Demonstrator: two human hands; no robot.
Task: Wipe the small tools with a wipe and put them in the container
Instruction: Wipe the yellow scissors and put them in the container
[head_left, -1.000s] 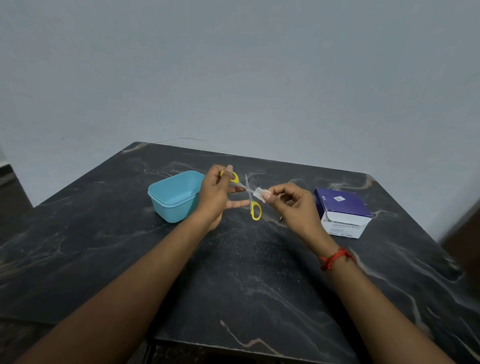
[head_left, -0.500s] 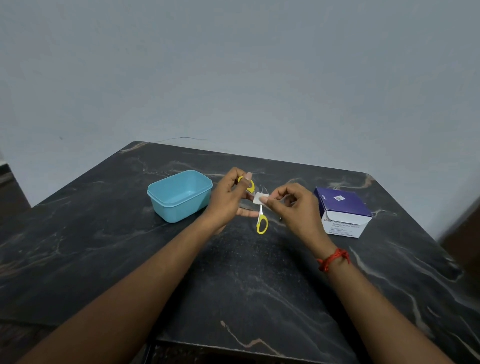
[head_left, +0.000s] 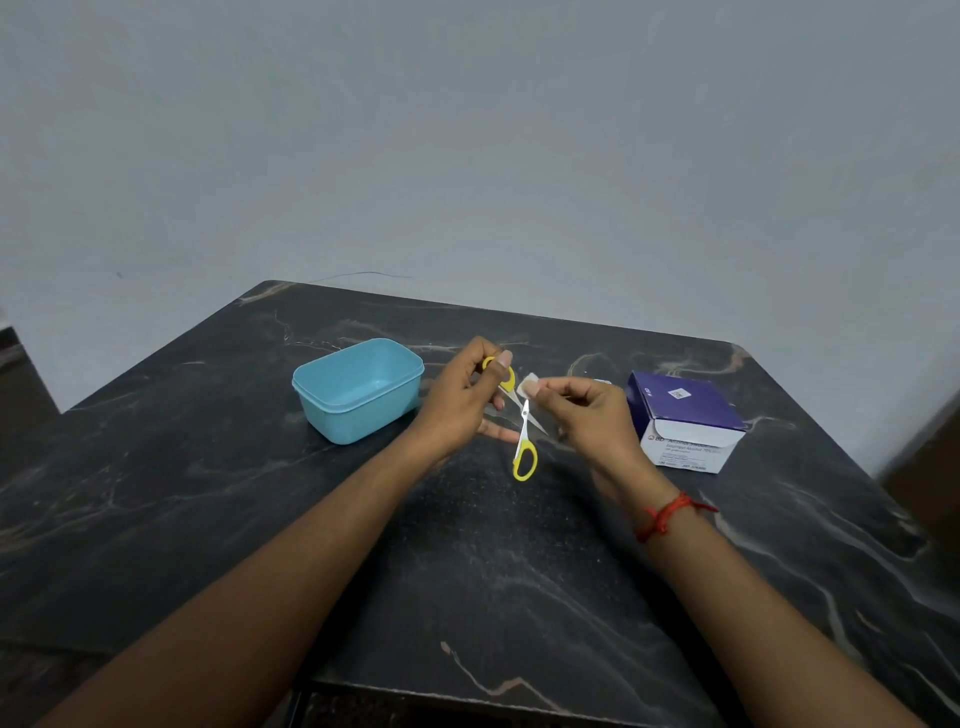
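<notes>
Above the dark table, between the blue container and the purple box, the left hand held the small scissors by one yellow ring, with the blades spread apart. The right hand pinched the small wipe at the tip of the upward blade. For a good wipe, it seemed better to rub each flat side from pivot to tip, with the fingers off the edge.

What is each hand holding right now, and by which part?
The left hand grips the scissors by one yellow handle loop; the right hand pinches the white wipe between thumb and forefinger.
</notes>
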